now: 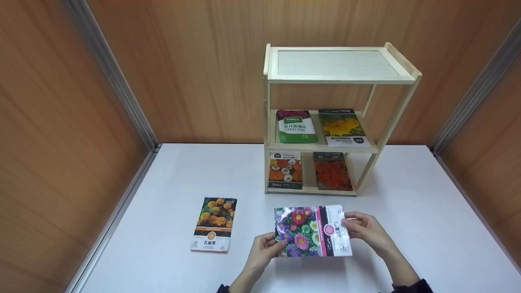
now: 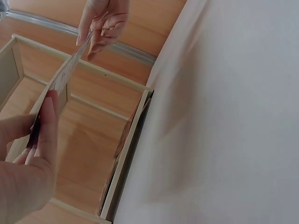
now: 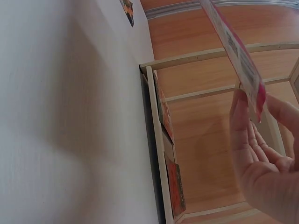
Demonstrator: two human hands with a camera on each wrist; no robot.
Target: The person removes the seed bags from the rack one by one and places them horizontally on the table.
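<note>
here we hold the flower seed packet (image 1: 312, 232) above the bench (image 1: 407, 228), left hand (image 1: 261, 249) and right hand (image 1: 364, 228) each pinching one end so it stays flat, in front of the wooden shelf (image 1: 338, 81).

A shelf rack (image 1: 382, 134) stands at the back of the worktop (image 1: 427, 228), against the wall. Two seed packets (image 1: 296, 126) lie side by side on its middle shelf, two more (image 1: 286, 171) on the bottom one. In front of the rack, a packet (image 1: 311, 231) is held above the worktop between the left hand (image 1: 262, 249) and right hand (image 1: 366, 230). Left of it, another packet (image 1: 213, 224) lies flat on the worktop.
</note>
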